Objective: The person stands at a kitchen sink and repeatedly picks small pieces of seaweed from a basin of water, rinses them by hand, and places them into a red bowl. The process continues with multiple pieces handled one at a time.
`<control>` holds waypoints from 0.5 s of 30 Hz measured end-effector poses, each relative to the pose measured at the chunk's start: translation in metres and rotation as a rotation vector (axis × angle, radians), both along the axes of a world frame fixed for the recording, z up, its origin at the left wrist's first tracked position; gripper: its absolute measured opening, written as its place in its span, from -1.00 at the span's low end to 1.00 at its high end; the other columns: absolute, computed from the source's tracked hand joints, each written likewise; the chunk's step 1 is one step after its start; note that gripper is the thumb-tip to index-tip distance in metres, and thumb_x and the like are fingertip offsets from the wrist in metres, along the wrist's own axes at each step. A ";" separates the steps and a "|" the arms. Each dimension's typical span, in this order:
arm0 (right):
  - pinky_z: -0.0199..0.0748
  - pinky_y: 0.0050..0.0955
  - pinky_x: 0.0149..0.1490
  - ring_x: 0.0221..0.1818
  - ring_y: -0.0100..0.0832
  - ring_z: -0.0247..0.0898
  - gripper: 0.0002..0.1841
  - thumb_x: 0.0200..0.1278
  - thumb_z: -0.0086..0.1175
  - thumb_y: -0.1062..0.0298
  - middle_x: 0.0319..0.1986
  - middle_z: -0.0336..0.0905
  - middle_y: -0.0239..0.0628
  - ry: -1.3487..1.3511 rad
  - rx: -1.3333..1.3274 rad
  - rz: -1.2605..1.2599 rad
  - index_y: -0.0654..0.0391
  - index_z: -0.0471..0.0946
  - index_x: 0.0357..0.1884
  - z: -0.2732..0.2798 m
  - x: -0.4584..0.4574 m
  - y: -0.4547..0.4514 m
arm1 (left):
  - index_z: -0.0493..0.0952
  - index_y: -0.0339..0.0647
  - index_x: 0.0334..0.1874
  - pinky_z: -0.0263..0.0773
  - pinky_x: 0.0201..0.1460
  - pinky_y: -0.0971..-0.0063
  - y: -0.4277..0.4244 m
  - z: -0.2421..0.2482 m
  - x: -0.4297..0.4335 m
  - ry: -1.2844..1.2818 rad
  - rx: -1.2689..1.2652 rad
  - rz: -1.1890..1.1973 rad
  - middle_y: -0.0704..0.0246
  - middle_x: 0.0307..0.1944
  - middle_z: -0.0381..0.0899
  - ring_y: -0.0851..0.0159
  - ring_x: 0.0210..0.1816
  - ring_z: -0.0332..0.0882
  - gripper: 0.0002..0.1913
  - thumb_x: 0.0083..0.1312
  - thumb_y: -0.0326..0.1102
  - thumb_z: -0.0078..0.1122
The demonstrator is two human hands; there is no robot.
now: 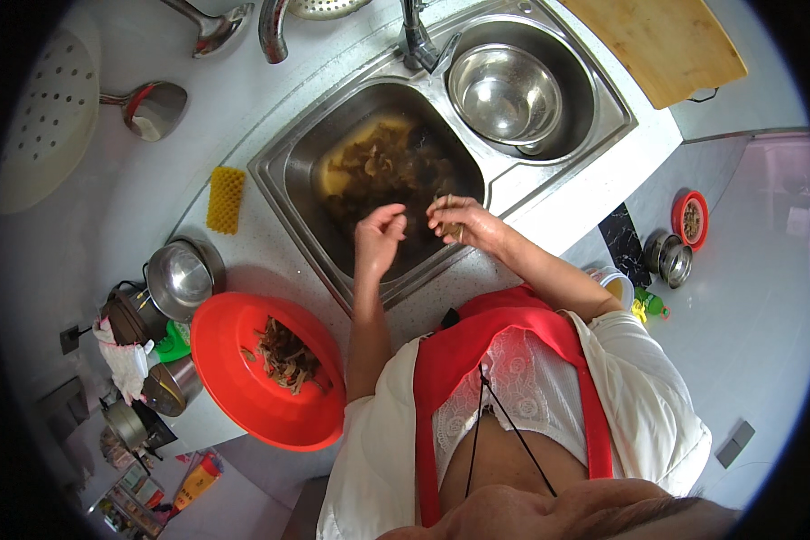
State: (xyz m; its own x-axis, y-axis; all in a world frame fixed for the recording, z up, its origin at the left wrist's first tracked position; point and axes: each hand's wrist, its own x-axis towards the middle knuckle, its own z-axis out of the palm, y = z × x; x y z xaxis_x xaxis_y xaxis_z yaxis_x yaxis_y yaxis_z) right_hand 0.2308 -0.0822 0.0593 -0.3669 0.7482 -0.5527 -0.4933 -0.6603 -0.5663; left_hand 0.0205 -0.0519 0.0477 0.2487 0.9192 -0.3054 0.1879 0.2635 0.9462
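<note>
My left hand [380, 233] is over the near side of the left sink basin [300, 169], its fingers curled toward the thumb. Whether something small is pinched there cannot be made out. Just to its right, my right hand [469, 221] holds a few brown strips that look like soaked mushroom [451, 229]. Below both hands, brownish water in the basin covers a heap of similar dark brown pieces [385, 158]. More torn brown strips [287, 358] lie in a large red plastic basin [226, 364] on the counter by my left arm.
A steel bowl [506, 94] sits in the round right sink, beside the faucet [415, 37]. A yellow sponge [225, 200] lies on the counter left of the sink. Steel pots [181, 277] stand behind the red basin. A wooden cutting board [668, 44] is at upper right.
</note>
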 end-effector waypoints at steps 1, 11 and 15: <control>0.45 -0.56 -0.36 -0.38 -0.52 0.48 -0.86 0.24 0.12 0.37 -0.45 0.55 -0.40 0.028 -0.033 -0.044 0.14 0.49 -0.19 -0.002 0.005 0.003 | 0.59 -0.31 -0.10 0.45 -0.38 0.61 0.009 -0.014 -0.006 0.100 0.023 0.025 0.44 -0.40 0.59 0.52 -0.42 0.48 -0.82 0.28 -0.47 0.14; 0.25 -0.61 -0.46 -0.52 -0.55 0.29 -0.90 0.24 0.09 0.41 -0.54 0.41 -0.45 0.171 -0.066 -0.276 0.13 0.45 -0.24 -0.003 0.040 0.016 | 0.59 -0.05 -0.09 0.47 0.03 0.20 0.021 -0.126 0.033 0.914 0.042 -0.355 0.13 0.05 0.38 -0.03 0.00 0.48 -0.70 0.09 -0.39 0.29; 0.25 -0.62 -0.45 -0.51 -0.55 0.28 -0.89 0.22 0.11 0.42 -0.53 0.41 -0.43 0.116 -0.079 -0.269 0.15 0.45 -0.24 -0.004 0.032 0.014 | 0.61 -0.04 -0.12 0.50 -0.07 0.16 0.020 -0.159 0.032 0.991 0.097 -0.417 0.11 -0.14 0.53 -0.03 -0.15 0.56 -0.76 0.13 -0.34 0.24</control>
